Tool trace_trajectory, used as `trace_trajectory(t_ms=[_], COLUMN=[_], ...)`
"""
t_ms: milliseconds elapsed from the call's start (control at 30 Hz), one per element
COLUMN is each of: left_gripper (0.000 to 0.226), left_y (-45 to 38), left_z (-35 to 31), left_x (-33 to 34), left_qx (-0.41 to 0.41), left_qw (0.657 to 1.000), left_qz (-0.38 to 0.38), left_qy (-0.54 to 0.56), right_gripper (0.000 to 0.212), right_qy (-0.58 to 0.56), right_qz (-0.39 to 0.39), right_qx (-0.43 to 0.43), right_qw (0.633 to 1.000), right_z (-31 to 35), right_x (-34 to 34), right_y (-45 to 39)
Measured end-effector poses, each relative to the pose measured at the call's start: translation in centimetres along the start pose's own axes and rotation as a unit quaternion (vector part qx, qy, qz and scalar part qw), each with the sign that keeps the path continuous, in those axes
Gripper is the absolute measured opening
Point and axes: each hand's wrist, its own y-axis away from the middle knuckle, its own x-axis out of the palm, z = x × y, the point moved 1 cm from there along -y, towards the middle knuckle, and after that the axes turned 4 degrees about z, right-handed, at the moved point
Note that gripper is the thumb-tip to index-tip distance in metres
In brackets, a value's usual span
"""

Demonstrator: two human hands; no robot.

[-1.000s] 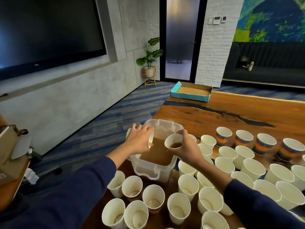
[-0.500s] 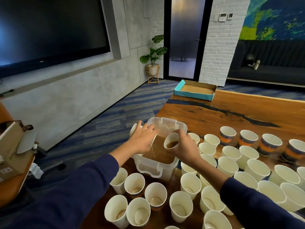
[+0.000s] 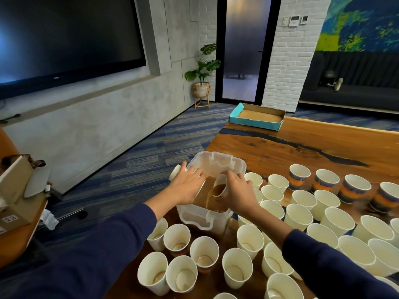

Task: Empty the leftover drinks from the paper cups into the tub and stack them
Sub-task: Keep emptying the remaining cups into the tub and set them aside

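Note:
A clear plastic tub (image 3: 218,164) with brown liquid in it stands at the wooden table's left edge. Over the tub, my right hand (image 3: 238,192) grips a paper cup (image 3: 220,186) tipped to the left, and brown drink streams out of it into the tub. My left hand (image 3: 185,186) holds another white paper cup (image 3: 175,173) on its side over the tub's left rim; its mouth is hidden behind my fingers. Several white paper cups (image 3: 204,254) stand upright in front of the tub, some with dregs.
Many more paper cups (image 3: 336,221) crowd the table to the right, with striped ones (image 3: 299,175) in the back row. A teal cardboard tray (image 3: 257,116) lies at the table's far end. Bare wood (image 3: 302,147) stretches behind the cups. The floor drops off left of the tub.
My right hand has tipped its cup from upright to pouring, so the drink now streams into the tub. My left hand has stayed over the left rim with its cup.

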Motion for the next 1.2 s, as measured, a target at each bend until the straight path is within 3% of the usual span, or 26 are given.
trace_trajectory(t_ms=[667, 1100, 1200], left_gripper=[0.064, 0.054, 0.053], left_y=[0.1, 0.3, 0.3], left_z=[-0.2, -0.5, -0.6], left_x=[0.1, -0.3, -0.4], left_qx=[-0.007, -0.006, -0.006], left_qw=[1.0, 0.998, 0.998], left_qz=[-0.003, 0.0, 0.005], left_qy=[-0.028, -0.056, -0.065], right_gripper=[0.069, 0.054, 0.061], right_qy=[0.163, 0.263, 0.272], right_qz=[0.023, 0.033, -0.008], right_qx=[-0.05, -0.094, -0.093], right_qw=[0.985, 0.96, 0.958], right_z=[0.6, 1.6, 2.1], right_x=[1.6, 1.9, 1.6], right_y=[-0.4, 0.4, 0.2])
